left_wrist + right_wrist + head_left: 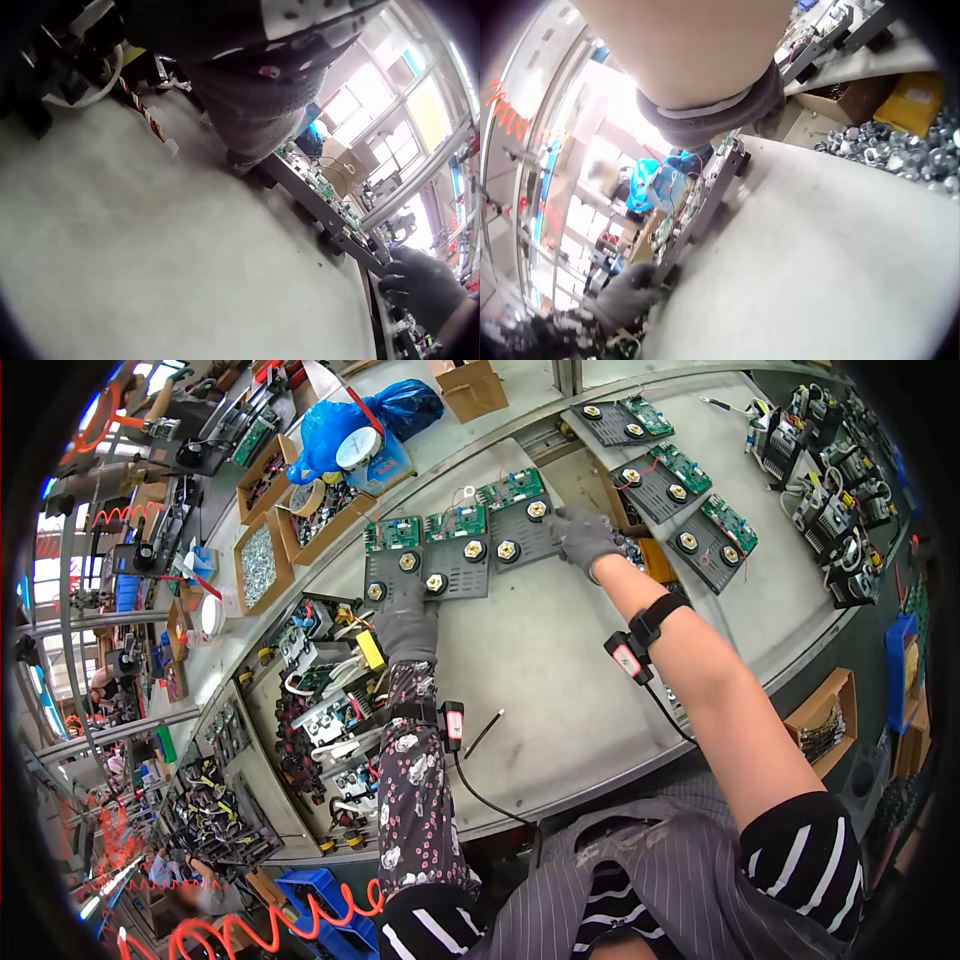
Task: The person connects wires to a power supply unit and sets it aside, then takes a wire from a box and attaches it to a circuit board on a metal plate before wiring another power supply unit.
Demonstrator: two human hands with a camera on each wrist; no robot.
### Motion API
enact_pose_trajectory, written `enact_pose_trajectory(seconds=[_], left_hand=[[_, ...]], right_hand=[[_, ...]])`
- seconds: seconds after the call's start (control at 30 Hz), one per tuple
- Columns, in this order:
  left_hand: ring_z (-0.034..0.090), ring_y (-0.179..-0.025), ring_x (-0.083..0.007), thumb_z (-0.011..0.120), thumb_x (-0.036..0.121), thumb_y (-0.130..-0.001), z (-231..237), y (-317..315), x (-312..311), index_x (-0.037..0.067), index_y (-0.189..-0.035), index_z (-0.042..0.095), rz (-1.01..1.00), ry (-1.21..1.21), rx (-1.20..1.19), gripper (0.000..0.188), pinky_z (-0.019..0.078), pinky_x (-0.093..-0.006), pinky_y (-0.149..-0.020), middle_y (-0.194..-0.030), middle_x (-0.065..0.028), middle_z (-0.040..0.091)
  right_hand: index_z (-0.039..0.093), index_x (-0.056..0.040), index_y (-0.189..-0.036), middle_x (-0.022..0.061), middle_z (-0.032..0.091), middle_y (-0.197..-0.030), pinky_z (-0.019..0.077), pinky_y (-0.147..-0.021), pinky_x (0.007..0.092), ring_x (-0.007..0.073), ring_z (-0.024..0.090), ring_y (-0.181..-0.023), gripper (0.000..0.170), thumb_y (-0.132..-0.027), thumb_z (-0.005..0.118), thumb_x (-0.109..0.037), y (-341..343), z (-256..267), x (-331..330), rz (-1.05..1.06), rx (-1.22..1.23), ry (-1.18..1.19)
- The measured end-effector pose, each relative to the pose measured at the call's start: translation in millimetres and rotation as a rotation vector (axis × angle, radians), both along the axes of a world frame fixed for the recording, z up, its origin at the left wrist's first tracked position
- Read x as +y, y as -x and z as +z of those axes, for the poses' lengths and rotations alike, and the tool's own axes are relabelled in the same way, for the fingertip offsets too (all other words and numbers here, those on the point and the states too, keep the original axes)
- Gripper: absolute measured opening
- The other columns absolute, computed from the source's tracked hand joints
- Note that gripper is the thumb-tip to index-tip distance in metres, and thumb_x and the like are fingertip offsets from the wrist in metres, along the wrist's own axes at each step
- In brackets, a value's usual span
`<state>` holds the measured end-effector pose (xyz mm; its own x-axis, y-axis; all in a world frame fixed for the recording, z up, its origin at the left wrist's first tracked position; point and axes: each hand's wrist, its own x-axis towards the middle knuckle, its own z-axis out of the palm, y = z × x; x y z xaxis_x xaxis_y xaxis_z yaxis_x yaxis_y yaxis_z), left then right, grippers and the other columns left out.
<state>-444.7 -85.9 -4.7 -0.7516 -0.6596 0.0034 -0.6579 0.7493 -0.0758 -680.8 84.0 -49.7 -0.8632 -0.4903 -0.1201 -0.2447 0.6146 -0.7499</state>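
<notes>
Three black slotted metal plates stand side by side on the bench, each with a green circuit board along its far edge and two round brass-coloured terminals. My gloved left hand [407, 630] grips the near edge of the left plate [385, 573], its fingertips over the plate's lower corner. At the right end of the row, my gloved right hand [587, 540] holds the side edge of the right plate [522, 538]. Between them lies the middle plate [456, 572], touched by neither hand. In the left wrist view, the right hand's fingers [397, 281] bend at the plate's end.
Three similar plates [662, 488] lie farther right. Wired black assemblies [820, 480] line the right edge, and more wired units [325, 700] sit left of my left arm. Boxes of small parts [262, 565] and a blue bag [330, 435] stand behind. A short black stick [484, 734] lies nearer me.
</notes>
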Motion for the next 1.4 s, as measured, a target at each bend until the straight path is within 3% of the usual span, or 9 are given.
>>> enact_pose_trajectory(seconds=[0.2, 0.43, 0.6, 0.73, 0.87, 0.9, 0.97, 1.13, 1.4], left_hand=[[0.063, -0.084, -0.0291, 0.067, 0.026, -0.079, 2.2, 14.5, -2.5, 0.015, -0.092, 0.063, 0.080, -0.022, 0.005, 0.017, 0.0492, -0.0423, -0.073, -0.085, -0.0081, 0.064], [0.062, -0.086, -0.0295, 0.068, 0.019, -0.075, -11.0, 16.6, 9.7, 0.014, -0.091, 0.063, -0.156, -0.010, 0.091, 0.017, 0.0490, -0.0418, -0.074, -0.088, -0.0082, 0.064], [0.061, -0.087, -0.0303, 0.068, 0.022, -0.077, -0.4, 18.4, 35.5, 0.014, -0.093, 0.064, -0.122, -0.140, 0.154, 0.019, 0.0479, -0.0415, -0.075, -0.089, -0.0093, 0.064], [0.061, -0.084, -0.0293, 0.065, 0.023, -0.081, -10.1, 7.0, 40.3, 0.015, -0.094, 0.065, -0.121, -0.149, 0.237, 0.015, 0.0472, -0.0414, -0.073, -0.087, -0.0082, 0.064], [0.063, -0.085, -0.0299, 0.061, 0.023, -0.084, -29.2, -2.9, 31.1, 0.012, -0.093, 0.067, -0.195, -0.155, 0.348, 0.016, 0.0488, -0.0397, -0.074, -0.090, -0.0097, 0.067], [0.063, -0.085, -0.0312, 0.060, 0.024, -0.085, -51.7, -9.0, 12.1, 0.010, -0.095, 0.068, -0.159, -0.184, 0.219, 0.019, 0.0489, -0.0411, -0.076, -0.090, -0.0117, 0.067], [0.063, -0.083, -0.0285, 0.065, 0.031, -0.080, 11.7, 11.2, 38.1, 0.016, -0.091, 0.071, -0.029, -0.102, 0.081, 0.020, 0.0490, -0.0392, -0.075, -0.087, -0.0092, 0.067], [0.059, -0.096, -0.0345, 0.059, 0.018, -0.088, 52.5, 15.9, 85.1, 0.001, -0.106, 0.063, -0.133, -0.108, 0.392, 0.025, 0.0477, -0.0422, -0.081, -0.101, -0.0200, 0.062], [0.054, -0.100, -0.0244, 0.060, -0.004, -0.083, 17.2, 1.0, 161.4, 0.000, -0.105, 0.061, -0.436, -0.710, 0.452, 0.023, 0.0479, -0.0345, -0.088, -0.106, -0.0118, 0.053]], right_hand=[[0.057, -0.0057, -0.118, 0.0093, 0.061, -0.075, 0.0471, -0.048, 0.0305, 0.0160, 0.057, -0.050, 0.037, -0.092, 0.050, -0.030, -32.0, 35.6, 23.1, -0.075, -0.512, 0.238], [0.056, -0.0123, -0.128, 0.0051, 0.058, -0.076, 0.0451, -0.047, 0.0274, 0.0111, 0.052, -0.054, 0.039, -0.091, 0.051, -0.022, -32.6, 7.4, 45.8, -0.096, -0.591, 0.365], [0.062, -0.0096, -0.120, 0.0172, 0.067, -0.102, 0.0455, -0.088, 0.0363, 0.0322, 0.061, -0.096, 0.039, -0.090, 0.052, -0.033, 0.8, -17.0, 36.3, -0.043, -0.428, 0.220], [0.063, -0.0131, -0.120, 0.0209, 0.064, -0.111, 0.0434, -0.092, 0.0421, 0.0390, 0.058, -0.104, 0.046, -0.088, 0.051, -0.045, 6.4, -12.6, 25.2, -0.019, -0.374, 0.140], [0.065, -0.0134, -0.088, 0.0109, 0.062, -0.088, 0.0470, -0.077, 0.0449, 0.0312, 0.061, -0.084, 0.016, -0.084, 0.051, -0.017, -2.8, -27.3, 30.2, 0.211, 0.534, 0.078], [0.059, -0.0059, -0.114, 0.0199, 0.060, -0.110, 0.0443, -0.091, 0.0384, 0.0327, 0.057, -0.101, 0.030, -0.092, 0.052, -0.026, -0.2, -24.0, 39.0, 0.186, -0.015, 0.171], [0.060, -0.0052, -0.114, 0.0164, 0.065, -0.099, 0.0495, -0.083, 0.0376, 0.0307, 0.062, -0.091, 0.032, -0.091, 0.056, -0.027, -14.7, 2.7, 74.9, 0.156, 0.347, -0.036], [0.066, -0.0090, -0.109, 0.0100, 0.068, -0.103, 0.0527, -0.080, 0.0312, 0.0195, 0.067, -0.089, 0.027, -0.086, 0.067, -0.022, -46.0, 103.8, 254.6, 0.026, -0.064, 0.283], [0.068, -0.0018, -0.093, 0.0122, 0.069, -0.085, 0.0505, -0.075, 0.0336, 0.0232, 0.067, -0.084, 0.034, -0.084, 0.060, -0.034, -42.3, 121.5, 540.7, -0.660, -0.046, -0.510]])
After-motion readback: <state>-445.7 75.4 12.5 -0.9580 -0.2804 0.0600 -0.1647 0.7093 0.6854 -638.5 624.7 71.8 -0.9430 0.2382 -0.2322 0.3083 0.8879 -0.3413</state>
